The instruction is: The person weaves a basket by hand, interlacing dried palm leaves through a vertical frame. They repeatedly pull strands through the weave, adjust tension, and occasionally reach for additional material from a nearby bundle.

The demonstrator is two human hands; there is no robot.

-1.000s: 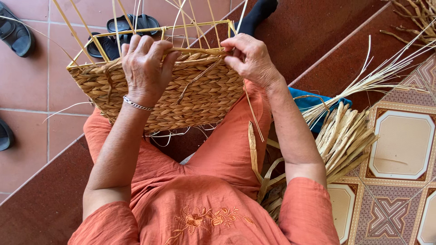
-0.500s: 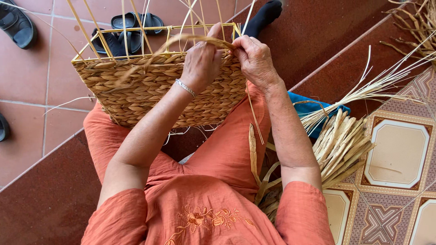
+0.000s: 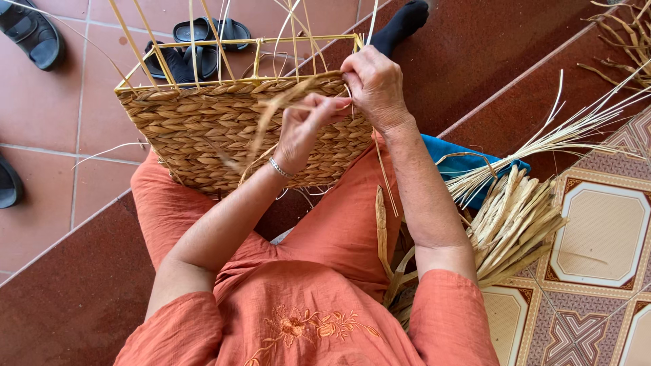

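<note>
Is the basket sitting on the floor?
No, the woven basket rests on the person's lap, with the left hand and right hand at its rim.

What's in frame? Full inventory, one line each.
basket: 1, tan woven, half finished, on the lap
frame: 1, yellow rods, above the woven part
strand: 1, tan, pinched by the left hand
reeds: 1 bundle, pale straw, at right
cloth: 1, blue, under the reeds
sandals: several, black, on the red tiles
patterned tiles: several, cream and brown, lower right
left hand: pinches the strand
right hand: on the basket's rim
</note>
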